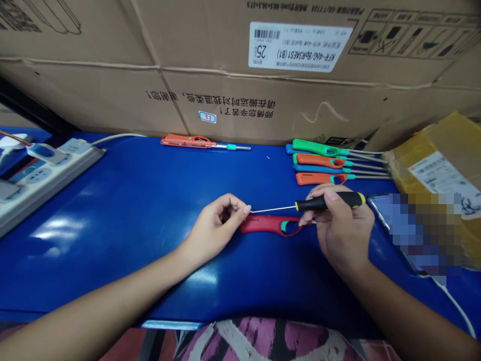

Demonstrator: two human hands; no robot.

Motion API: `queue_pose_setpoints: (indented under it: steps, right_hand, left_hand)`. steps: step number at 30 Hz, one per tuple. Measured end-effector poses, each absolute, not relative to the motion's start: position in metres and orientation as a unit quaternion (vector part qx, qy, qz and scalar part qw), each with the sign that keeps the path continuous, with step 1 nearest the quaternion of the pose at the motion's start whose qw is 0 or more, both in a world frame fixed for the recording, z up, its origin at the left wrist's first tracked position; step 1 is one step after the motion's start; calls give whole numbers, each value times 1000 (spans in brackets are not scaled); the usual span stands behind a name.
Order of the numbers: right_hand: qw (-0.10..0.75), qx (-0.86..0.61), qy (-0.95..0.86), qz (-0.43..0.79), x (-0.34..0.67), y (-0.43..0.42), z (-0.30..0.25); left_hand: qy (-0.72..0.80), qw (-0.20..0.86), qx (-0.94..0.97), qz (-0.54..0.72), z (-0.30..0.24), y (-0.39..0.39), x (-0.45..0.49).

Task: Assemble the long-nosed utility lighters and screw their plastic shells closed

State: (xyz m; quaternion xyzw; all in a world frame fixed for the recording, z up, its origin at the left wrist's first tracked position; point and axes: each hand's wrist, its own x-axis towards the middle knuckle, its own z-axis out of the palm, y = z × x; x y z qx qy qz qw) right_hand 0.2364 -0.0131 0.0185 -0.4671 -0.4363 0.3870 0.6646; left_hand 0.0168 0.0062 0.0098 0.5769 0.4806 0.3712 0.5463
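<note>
My right hand (pixel 343 225) is closed around the black and yellow handle of a screwdriver (pixel 313 201), whose thin shaft points left. At the shaft's tip, the thumb and forefinger of my left hand (pixel 216 225) are pinched together. Whatever small thing may be between them is too small to make out. Just below the shaft lies a red gas lighter (pixel 263 224) with a green trigger, flat on the blue table (pixel 112 250). The fingers of my left hand are at its handle end. My right hand's fingertips are near its trigger loop, and its metal tube runs partly behind that hand.
Several orange, green and blue lighters (pixel 317 178) lie at the back right. An orange lighter (pixel 188 141) rests by the cardboard box (pixel 210 80). A power strip (pixel 48 175) stands left; a phone (pixel 381 208) with a cable and a taped package (pixel 447 145) are right.
</note>
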Motion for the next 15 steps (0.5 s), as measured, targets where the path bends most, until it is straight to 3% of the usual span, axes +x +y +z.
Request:
queue_pose_setpoints:
  steps: [15]
  right_hand:
    - [660, -464, -464, 367, 237, -13, 17]
  left_hand:
    - [489, 546, 578, 358, 9, 6, 16]
